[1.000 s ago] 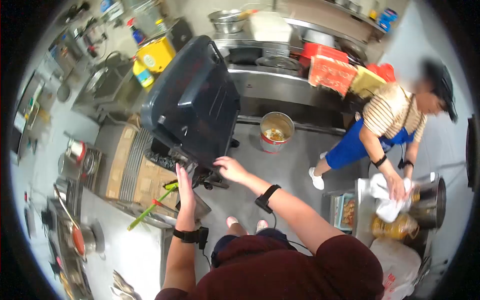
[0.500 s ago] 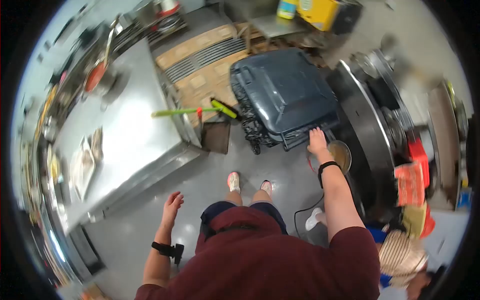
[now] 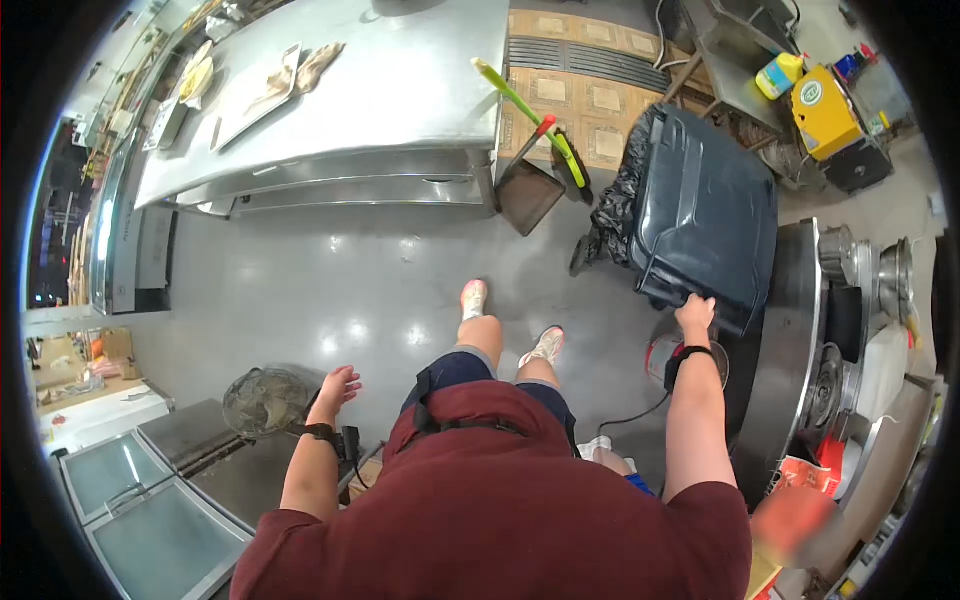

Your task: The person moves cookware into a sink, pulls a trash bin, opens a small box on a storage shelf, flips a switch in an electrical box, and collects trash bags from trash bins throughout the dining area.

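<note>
- The left hand (image 3: 338, 392) is held out at the side, open, its fingers loosely curled, near a round mesh strainer (image 3: 265, 402).
- The right hand (image 3: 697, 316) grips the near edge of the dark bin (image 3: 705, 205), ahead and to the right.
- A bucket (image 3: 656, 356) sits partly hidden beneath the right forearm.
- Black bag plastic (image 3: 622, 200) bulges along the bin's left side.
- Beyond, a dustpan (image 3: 531, 196) and green-handled brush (image 3: 530, 112) stand beside the steel table (image 3: 400, 95).

One head-worn view (wide, round-edged), forward and steeply down over both hands (image 3: 338, 388) (image 3: 696, 314)
</note>
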Demonstrator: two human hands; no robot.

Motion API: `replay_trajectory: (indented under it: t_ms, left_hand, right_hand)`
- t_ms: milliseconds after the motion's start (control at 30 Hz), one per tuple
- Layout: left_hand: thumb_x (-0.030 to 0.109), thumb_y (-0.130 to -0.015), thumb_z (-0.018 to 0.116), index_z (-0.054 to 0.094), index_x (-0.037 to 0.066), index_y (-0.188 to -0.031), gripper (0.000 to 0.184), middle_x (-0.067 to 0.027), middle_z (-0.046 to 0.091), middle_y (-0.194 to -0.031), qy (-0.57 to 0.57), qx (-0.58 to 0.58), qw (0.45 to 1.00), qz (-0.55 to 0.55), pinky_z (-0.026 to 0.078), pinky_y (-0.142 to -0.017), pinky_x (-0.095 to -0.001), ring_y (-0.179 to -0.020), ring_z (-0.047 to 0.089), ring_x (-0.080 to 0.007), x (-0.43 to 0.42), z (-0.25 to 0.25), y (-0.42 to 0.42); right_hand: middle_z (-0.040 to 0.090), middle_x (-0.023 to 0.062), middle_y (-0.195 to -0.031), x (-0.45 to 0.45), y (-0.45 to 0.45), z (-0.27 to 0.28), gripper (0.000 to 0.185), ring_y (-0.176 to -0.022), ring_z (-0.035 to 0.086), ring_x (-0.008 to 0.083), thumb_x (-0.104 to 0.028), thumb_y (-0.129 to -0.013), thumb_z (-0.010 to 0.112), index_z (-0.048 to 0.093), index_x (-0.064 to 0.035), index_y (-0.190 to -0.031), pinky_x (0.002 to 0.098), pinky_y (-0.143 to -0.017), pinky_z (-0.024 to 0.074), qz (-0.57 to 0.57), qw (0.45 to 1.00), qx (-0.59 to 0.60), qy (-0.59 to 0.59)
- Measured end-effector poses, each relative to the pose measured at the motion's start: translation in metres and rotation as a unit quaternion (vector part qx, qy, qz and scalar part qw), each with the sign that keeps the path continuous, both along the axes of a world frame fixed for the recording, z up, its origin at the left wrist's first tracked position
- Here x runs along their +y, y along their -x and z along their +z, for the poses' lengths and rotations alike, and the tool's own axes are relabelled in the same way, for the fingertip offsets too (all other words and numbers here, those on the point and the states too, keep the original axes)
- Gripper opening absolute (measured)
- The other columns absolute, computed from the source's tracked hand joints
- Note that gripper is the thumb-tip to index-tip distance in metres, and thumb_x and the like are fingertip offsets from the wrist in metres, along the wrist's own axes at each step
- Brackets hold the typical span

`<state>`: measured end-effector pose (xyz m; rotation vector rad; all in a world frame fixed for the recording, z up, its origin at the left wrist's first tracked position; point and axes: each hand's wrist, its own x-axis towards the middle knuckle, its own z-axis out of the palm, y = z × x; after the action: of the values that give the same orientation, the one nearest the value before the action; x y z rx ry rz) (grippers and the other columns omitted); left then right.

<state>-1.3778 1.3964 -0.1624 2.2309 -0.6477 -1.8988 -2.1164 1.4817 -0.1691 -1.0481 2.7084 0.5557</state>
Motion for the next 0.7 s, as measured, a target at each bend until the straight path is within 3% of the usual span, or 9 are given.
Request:
replay_trajectory:
  t_ms: [100,133,233,333,433,533,633,700]
  left_hand:
    - [0.031,-0.082,0.050,0.040,0.010,-0.117,0.042,-0.0071,0.055,-0.103,0.029,0.014,0.997,0.064,0.044,-0.067,-0.0305,-0.087,0.055,-0.0215,-0.011,-0.016,-0.037]
    - [0.031,-0.083,0.050,0.041,0.010,-0.117,0.041,-0.0069,0.055,-0.102,0.033,0.020,0.997,0.065,0.045,-0.066,-0.0307,-0.087,0.056,-0.0215,-0.019,-0.022,-0.046]
    - [0.031,-0.084,0.047,0.041,0.011,-0.119,0.042,-0.0051,0.055,-0.103,0.010,0.014,0.998,0.058,0.043,-0.074,-0.0333,-0.091,0.055,-0.0210,-0.053,-0.049,-0.070]
    - [0.031,-0.083,0.048,0.041,0.011,-0.119,0.042,-0.0049,0.055,-0.102,-0.036,0.055,0.998,0.016,0.043,-0.073,-0.0332,-0.090,0.055,-0.0213,-0.101,-0.078,-0.100]
    - [0.032,-0.083,0.049,0.041,0.010,-0.118,0.042,-0.0063,0.054,-0.104,-0.001,0.088,0.996,-0.036,0.043,-0.075,-0.0319,-0.093,0.054,-0.0218,-0.159,-0.069,-0.132]
    - [0.032,-0.085,0.047,0.039,0.007,-0.121,0.044,-0.0092,0.051,-0.109,0.045,0.070,0.995,-0.056,0.042,-0.080,-0.0333,-0.097,0.052,-0.0235,-0.210,-0.052,-0.170]
    - [0.031,-0.086,0.045,0.037,0.007,-0.122,0.044,-0.0095,0.051,-0.110,0.051,0.030,0.995,-0.082,0.042,-0.079,-0.0330,-0.098,0.052,-0.0236,-0.248,-0.045,-0.216]
    - [0.032,-0.085,0.045,0.038,0.008,-0.122,0.044,-0.0094,0.051,-0.110,0.039,0.010,0.995,-0.086,0.043,-0.076,-0.0317,-0.095,0.053,-0.0232,-0.265,-0.052,-0.250]
  right_hand:
    - [0.058,0.0136,-0.101,0.014,-0.035,-0.004,0.039,-0.104,0.045,0.0332,-0.026,-0.061,0.063,0.061,-0.0063,-0.095,0.0363,-0.086,0.0413,-0.062,0.995,-0.038,-0.069]
    - [0.060,0.0116,-0.094,0.024,-0.051,-0.009,0.034,-0.102,0.045,0.0330,-0.026,-0.064,0.061,0.063,-0.0054,-0.091,0.0373,-0.086,0.0407,-0.064,0.996,-0.024,-0.054]
    - [0.060,0.0140,-0.095,0.027,-0.103,0.000,0.036,-0.101,0.046,0.0354,-0.025,-0.062,0.064,0.062,-0.0058,-0.093,0.0389,-0.086,0.0398,-0.073,0.989,-0.087,-0.095]
    - [0.059,0.0154,-0.098,0.041,-0.148,-0.034,0.029,-0.102,0.048,0.0344,-0.016,-0.067,0.060,0.061,-0.0052,-0.094,0.0387,-0.086,0.0386,-0.123,0.989,-0.073,-0.023]
    - [0.060,0.0131,-0.098,0.019,-0.210,-0.025,0.028,-0.097,0.053,0.0314,-0.015,-0.070,0.058,0.060,-0.0043,-0.096,0.0354,-0.088,0.0358,-0.157,0.982,-0.065,-0.084]
    - [0.061,0.0162,-0.092,0.012,-0.267,-0.032,0.030,-0.092,0.055,0.0289,-0.016,-0.067,0.059,0.059,-0.0022,-0.094,0.0351,-0.084,0.0373,-0.191,0.980,-0.053,0.027]
    - [0.061,0.0186,-0.079,-0.001,-0.317,-0.049,0.026,-0.083,0.056,0.0347,-0.014,-0.062,0.059,0.057,-0.0004,-0.084,0.0371,-0.079,0.0387,-0.198,0.972,-0.037,0.123]
    - [0.059,0.0214,-0.083,-0.018,-0.349,-0.056,0.025,-0.085,0.055,0.0366,-0.013,-0.065,0.058,0.056,-0.0020,-0.087,0.0399,-0.080,0.0409,-0.245,0.954,-0.045,0.165]
